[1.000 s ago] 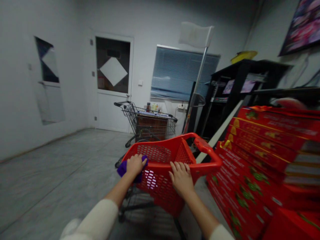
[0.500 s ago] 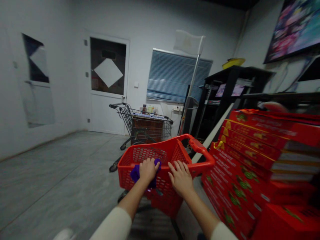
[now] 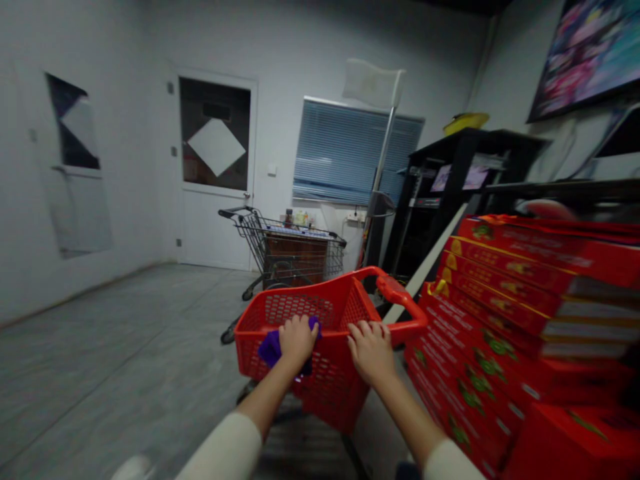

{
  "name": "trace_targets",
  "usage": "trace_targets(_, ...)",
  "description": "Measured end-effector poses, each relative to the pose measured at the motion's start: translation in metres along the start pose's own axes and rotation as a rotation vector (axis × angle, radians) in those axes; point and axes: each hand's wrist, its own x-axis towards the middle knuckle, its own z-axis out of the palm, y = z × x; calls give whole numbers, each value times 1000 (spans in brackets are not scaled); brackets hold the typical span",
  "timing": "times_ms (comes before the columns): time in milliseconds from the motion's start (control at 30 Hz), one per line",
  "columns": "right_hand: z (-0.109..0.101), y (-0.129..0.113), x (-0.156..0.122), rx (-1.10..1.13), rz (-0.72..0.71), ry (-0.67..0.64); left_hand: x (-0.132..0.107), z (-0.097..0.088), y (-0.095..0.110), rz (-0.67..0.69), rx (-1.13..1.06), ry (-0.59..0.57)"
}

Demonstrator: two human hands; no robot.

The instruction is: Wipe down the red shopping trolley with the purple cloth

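A red plastic shopping cart (image 3: 325, 297) stands sideways in front of me, its handle to the right. My left hand (image 3: 299, 340) is closed around a purple cloth (image 3: 271, 347) and presses it on the cart's near rim. Part of the cloth hangs down outside the mesh side. My right hand (image 3: 373, 350) grips the same rim farther right, near the handle, with its fingers curled over the edge. The fingertips of both hands are partly hidden behind the rim.
Stacked red boxes (image 3: 500, 320) rise close on the right. Behind the red cart stands a black wire cart (image 3: 295, 250), with a brown cabinet (image 3: 313, 260) by it. A pole with a white flag (image 3: 373, 83) leans near the window. A white door (image 3: 215, 223) is at the back.
My right hand has slid a little right along the rim, and its spread fingers have curled over it. My left hand and the cloth have barely moved.
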Motion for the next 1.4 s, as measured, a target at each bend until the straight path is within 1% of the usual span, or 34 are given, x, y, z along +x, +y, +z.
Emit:
trace_targets(100,-1,0,1,-4,8,11,-3,0,31,34,-52,-18)
trace_targets(167,-2,0,1,-11,12,17,-3,1,40,63,-71,-21)
trace_targets(200,-2,0,1,-14,15,21,-3,1,40,82,-75,-18)
trace_targets(233,-2,0,2,-16,19,23,-2,3,37,101,-75,-14)
trace_targets(300,-1,0,2,-12,26,27,0,5,25,123,-62,-13)
trace_targets(400,0,-2,2,6,33,34,3,5,-4,106,-15,-26)
trace_targets(500,2,-4,1,28,32,36,6,-1,-32,70,27,-33)
trace_targets(567,2,-6,1,48,35,38,6,-4,-42,47,44,-29)
trace_targets(600,2,-7,1,55,39,40,6,-5,-44,36,48,-30)
trace_targets(633,3,-8,1,60,43,42,6,-6,-42,26,51,-35)
trace_targets(700,3,-9,1,59,52,48,4,-5,-30,13,44,-43)
trace_targets(833,2,-9,2,50,53,54,-1,-3,16,43,-23,-20)
trace_targets(900,1,-8,2,42,53,52,-3,-3,36,62,-65,-28)
trace_targets(967,2,-7,2,28,51,50,-3,-2,46,76,-97,-42)
trace_targets(1000,2,-7,2,22,48,49,-3,-2,46,83,-106,-45)
trace_targets(1033,3,-7,2,17,44,49,-2,-1,44,87,-109,-47)
trace_targets(1100,5,-5,1,13,29,53,1,2,34,93,-99,-45)
trace_targets(1267,4,8,-1,19,-13,113,7,2,-7,83,-26,-40)
trace_targets(1333,0,17,-2,-10,37,150,8,-1,-22,77,1,-53)
trace_targets(1400,-6,23,-2,-39,97,153,8,-3,-31,74,18,-56)
